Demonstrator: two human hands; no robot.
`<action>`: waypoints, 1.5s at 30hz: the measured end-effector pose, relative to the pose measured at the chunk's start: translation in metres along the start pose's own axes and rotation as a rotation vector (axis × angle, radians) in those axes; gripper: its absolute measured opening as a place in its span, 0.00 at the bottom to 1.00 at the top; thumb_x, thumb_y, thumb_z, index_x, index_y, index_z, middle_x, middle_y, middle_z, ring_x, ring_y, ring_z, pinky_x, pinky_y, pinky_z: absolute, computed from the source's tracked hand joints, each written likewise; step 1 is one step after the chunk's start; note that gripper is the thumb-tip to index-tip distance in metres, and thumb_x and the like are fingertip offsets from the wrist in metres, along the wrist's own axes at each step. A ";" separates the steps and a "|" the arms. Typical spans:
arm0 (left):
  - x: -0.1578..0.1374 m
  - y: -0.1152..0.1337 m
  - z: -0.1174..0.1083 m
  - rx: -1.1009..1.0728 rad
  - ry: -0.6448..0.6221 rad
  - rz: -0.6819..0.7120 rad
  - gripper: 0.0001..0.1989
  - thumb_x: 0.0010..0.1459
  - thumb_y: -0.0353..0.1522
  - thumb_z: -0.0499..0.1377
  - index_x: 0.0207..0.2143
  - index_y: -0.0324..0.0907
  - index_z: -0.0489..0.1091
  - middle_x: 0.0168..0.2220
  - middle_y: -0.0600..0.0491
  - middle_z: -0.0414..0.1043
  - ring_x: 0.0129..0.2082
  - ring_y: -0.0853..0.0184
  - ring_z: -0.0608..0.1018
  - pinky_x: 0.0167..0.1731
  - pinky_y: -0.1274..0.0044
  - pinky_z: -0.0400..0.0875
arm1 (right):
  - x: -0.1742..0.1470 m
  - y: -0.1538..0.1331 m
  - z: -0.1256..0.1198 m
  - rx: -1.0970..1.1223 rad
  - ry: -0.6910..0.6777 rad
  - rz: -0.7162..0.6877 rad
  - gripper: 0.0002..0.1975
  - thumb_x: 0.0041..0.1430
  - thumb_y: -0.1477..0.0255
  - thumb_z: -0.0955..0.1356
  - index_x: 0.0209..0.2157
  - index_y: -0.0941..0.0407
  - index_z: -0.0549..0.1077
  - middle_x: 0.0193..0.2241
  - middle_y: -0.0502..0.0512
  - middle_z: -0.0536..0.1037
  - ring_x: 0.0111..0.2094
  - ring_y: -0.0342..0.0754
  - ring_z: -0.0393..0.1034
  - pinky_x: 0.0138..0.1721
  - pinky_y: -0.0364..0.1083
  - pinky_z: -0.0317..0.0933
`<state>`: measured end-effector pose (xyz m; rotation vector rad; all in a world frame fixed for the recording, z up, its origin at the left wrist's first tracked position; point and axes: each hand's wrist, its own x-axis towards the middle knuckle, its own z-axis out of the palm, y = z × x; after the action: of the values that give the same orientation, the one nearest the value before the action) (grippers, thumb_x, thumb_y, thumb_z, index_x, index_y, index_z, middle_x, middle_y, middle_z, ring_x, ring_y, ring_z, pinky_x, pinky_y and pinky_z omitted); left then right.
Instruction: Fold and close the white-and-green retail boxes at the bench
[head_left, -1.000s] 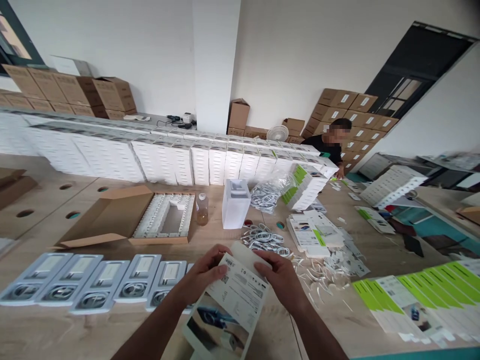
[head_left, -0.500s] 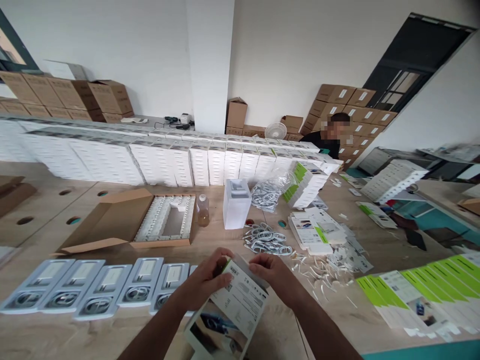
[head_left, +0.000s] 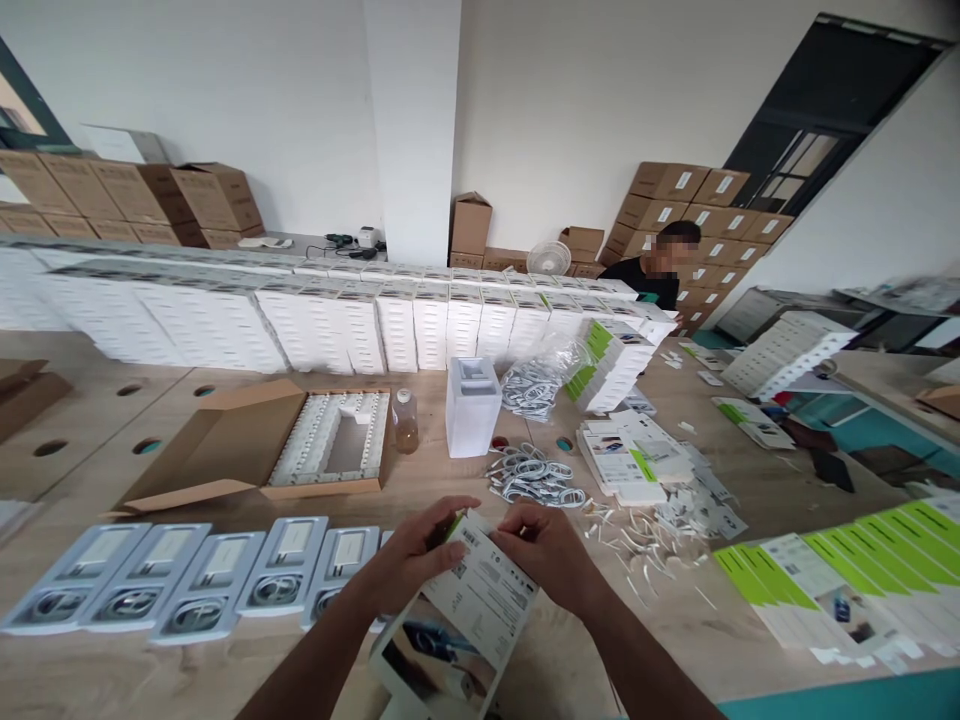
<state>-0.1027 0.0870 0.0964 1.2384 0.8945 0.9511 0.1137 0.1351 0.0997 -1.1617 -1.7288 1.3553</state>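
Note:
A white printed carton (head_left: 480, 610), with a picture of a dark device on its face, is tilted between my hands above the table's near edge. My left hand (head_left: 420, 555) grips its upper left side, thumb across the printed face. At the carton's top end, my right hand (head_left: 551, 560) is closed with fingertips pressed on the edge by the flap; the flap itself is mostly hidden. Left of my hands, several pale trays (head_left: 281, 565) lie in a row, each with a white block and a coiled cable. Beyond the carton is a pile of cables (head_left: 532, 478).
A stack of empty-looking trays (head_left: 472, 415) stands ahead, beside a bottle (head_left: 405, 425) and an open cardboard box (head_left: 330, 485). Flattened green-and-white cartons (head_left: 832, 600) overlap at right, near scattered ties (head_left: 652, 550). White boxes (head_left: 322, 330) form a long wall behind. A person (head_left: 652, 270) is beyond.
My right fingers have shifted left and inward over the carton's top edge. The pale flap that stood up there is now largely out of sight. My left hand keeps its grip.

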 end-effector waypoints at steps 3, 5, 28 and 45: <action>0.000 0.002 -0.002 -0.029 -0.017 0.013 0.20 0.59 0.39 0.60 0.52 0.46 0.65 0.35 0.53 0.67 0.31 0.68 0.70 0.28 0.79 0.63 | -0.001 -0.003 -0.002 0.024 -0.034 -0.051 0.11 0.53 0.64 0.72 0.25 0.57 0.76 0.26 0.50 0.72 0.27 0.43 0.66 0.28 0.42 0.59; 0.001 0.002 -0.004 -0.052 -0.031 0.026 0.17 0.59 0.39 0.60 0.48 0.45 0.66 0.32 0.55 0.66 0.29 0.69 0.70 0.27 0.80 0.62 | -0.001 -0.006 -0.004 0.067 -0.081 -0.091 0.11 0.54 0.63 0.72 0.26 0.57 0.78 0.28 0.51 0.72 0.30 0.43 0.66 0.30 0.42 0.60; 0.017 -0.027 0.009 -0.193 0.177 0.007 0.21 0.52 0.43 0.64 0.45 0.44 0.67 0.31 0.53 0.73 0.25 0.70 0.72 0.22 0.81 0.63 | -0.035 0.006 -0.027 0.434 -0.335 0.115 0.21 0.63 0.57 0.64 0.54 0.49 0.72 0.54 0.56 0.70 0.48 0.51 0.68 0.44 0.49 0.65; 0.172 -0.135 0.236 -0.067 0.355 -0.161 0.29 0.49 0.46 0.65 0.48 0.44 0.60 0.43 0.46 0.74 0.35 0.60 0.80 0.31 0.71 0.77 | -0.137 0.118 -0.162 -0.739 0.435 0.358 0.57 0.34 0.66 0.74 0.67 0.51 0.48 0.67 0.64 0.49 0.66 0.66 0.42 0.63 0.62 0.42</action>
<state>0.1902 0.1551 -0.0167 0.9393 1.2109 1.0793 0.3403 0.0826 0.0318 -2.0703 -1.7763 0.5365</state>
